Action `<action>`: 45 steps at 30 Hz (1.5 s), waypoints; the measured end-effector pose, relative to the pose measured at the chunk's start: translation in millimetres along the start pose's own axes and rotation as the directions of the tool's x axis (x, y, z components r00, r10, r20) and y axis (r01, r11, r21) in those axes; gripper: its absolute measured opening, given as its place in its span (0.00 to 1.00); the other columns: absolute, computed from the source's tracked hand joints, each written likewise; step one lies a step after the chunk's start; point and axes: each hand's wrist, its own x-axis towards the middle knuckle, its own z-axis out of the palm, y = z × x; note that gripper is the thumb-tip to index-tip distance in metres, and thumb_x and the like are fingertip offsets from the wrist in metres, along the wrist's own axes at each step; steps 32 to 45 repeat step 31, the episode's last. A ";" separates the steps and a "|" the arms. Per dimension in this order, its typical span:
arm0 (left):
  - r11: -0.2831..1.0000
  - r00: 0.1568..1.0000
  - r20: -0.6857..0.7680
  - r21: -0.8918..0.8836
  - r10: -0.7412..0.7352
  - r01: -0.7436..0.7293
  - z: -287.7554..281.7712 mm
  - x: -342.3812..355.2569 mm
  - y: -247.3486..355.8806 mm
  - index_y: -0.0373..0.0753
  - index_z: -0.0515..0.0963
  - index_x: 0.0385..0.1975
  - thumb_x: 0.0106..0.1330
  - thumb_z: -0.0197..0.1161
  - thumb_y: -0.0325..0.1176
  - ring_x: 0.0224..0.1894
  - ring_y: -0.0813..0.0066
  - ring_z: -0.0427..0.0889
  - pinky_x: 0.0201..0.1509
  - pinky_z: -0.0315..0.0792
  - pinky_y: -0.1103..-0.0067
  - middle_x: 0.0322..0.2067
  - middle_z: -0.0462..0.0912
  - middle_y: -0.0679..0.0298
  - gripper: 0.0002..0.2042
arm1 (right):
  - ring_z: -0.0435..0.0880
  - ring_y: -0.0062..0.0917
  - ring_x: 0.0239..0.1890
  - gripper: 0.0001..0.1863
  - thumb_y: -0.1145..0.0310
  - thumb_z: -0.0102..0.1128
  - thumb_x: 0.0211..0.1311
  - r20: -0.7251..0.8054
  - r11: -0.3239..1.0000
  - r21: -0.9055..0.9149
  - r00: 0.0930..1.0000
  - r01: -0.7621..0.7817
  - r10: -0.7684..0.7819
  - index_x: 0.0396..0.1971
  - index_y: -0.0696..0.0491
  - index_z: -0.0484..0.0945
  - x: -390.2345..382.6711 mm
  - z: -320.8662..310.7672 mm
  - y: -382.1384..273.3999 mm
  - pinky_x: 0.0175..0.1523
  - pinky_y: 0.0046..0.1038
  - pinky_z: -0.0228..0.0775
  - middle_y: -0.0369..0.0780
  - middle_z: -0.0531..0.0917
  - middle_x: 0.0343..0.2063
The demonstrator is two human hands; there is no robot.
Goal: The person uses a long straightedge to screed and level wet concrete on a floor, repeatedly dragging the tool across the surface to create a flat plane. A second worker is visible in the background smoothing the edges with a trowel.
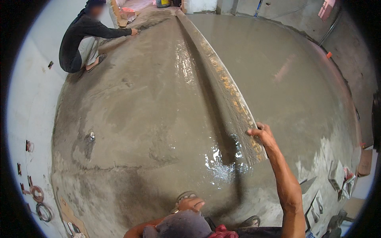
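Observation:
My right hand [262,134] is closed round the near end of a long screed board [228,81], its thumb on the cement-smeared face. The board has a pale edge and orange-brown patches. It runs from my hand to the far end of the room, tilted on the wet grey cement floor [131,103]. Beside my bent knee, my left hand [191,204] rests low over my sandalled foot with nothing visible in it. Its fingers seem loosely stretched, though part of the hand is hidden.
At the far left a person [85,37] squats, one arm stretched toward the board's far end. Trowels [315,208] and a grey block [336,174] lie at the lower right. Coiled cables [41,206] hang from the left wall. A small fitting [92,137] pokes from the floor.

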 end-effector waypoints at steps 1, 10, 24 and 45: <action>1.000 1.000 0.000 -0.012 0.015 -0.015 10.3 -7.0 -11.5 0.45 0.74 0.42 0.57 0.58 0.32 0.32 0.60 0.81 0.33 0.75 0.67 0.37 0.81 0.61 0.12 | 0.80 0.29 0.32 0.25 0.64 0.66 0.40 0.003 0.999 0.034 1.000 0.008 -0.009 0.41 0.63 0.78 -2.0 -1.9 9.1 0.40 0.29 0.70 0.44 0.82 0.31; 0.997 0.989 0.127 0.002 -0.071 0.071 36.1 -12.9 -27.9 0.46 0.74 0.46 0.59 0.58 0.35 0.34 0.59 0.81 0.38 0.75 0.67 0.35 0.81 0.57 0.14 | 0.69 0.43 0.56 0.38 0.51 0.66 0.38 0.115 0.933 0.349 0.992 -0.086 0.048 0.49 0.63 0.75 -20.6 4.4 28.1 0.65 0.42 0.48 0.54 0.77 0.47; 0.324 0.324 0.059 0.349 -0.944 0.879 -208.3 -63.0 146.0 0.42 0.83 0.35 0.54 0.63 0.58 0.41 0.63 0.82 0.46 0.73 0.70 0.36 0.84 0.58 0.23 | 0.80 0.34 0.38 0.26 0.65 0.63 0.50 0.406 0.748 0.568 0.908 -0.343 0.109 0.46 0.66 0.71 -60.7 -115.0 -181.9 0.45 0.32 0.74 0.49 0.79 0.37; 0.056 -0.014 0.319 0.208 -0.948 0.977 -300.6 -124.6 366.1 0.41 0.83 0.29 0.56 0.57 0.59 0.38 0.60 0.82 0.44 0.71 0.67 0.30 0.84 0.57 0.25 | 0.81 0.36 0.38 0.26 0.65 0.60 0.53 0.419 0.672 0.585 0.879 -0.455 0.230 0.47 0.68 0.70 -19.0 -173.7 -325.4 0.44 0.36 0.75 0.53 0.78 0.39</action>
